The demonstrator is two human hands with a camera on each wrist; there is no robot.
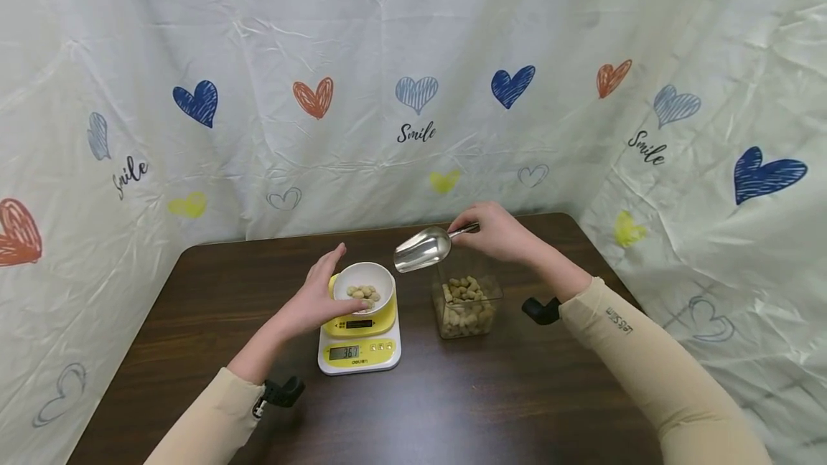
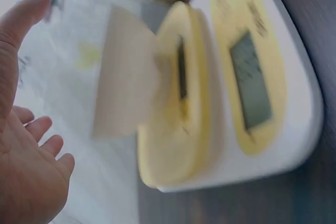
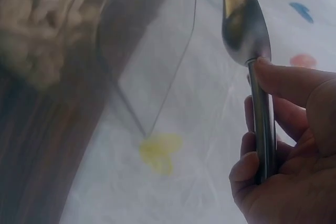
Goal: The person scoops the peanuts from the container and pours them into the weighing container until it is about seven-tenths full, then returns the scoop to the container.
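Observation:
My right hand (image 1: 496,232) grips the handle of a shiny metal scoop (image 1: 423,250); in the right wrist view its fingers (image 3: 286,85) curl round that handle. The scoop is held above the table between the bowl and the box, and no nuts show in it. A clear plastic box (image 1: 487,311) below holds many tan nuts (image 1: 464,291) that look like peanuts in the shell. My left hand (image 1: 314,298) is spread beside a small white bowl (image 1: 385,282), fingers extended. Several nuts (image 1: 362,293) lie in the bowl, which sits on a yellow and white kitchen scale (image 1: 390,356).
The scale's lit display (image 1: 344,353) shows digits. Everything stands on a dark brown wooden table (image 1: 452,407). A white curtain (image 1: 362,185) with printed hearts hangs behind the table and along its sides.

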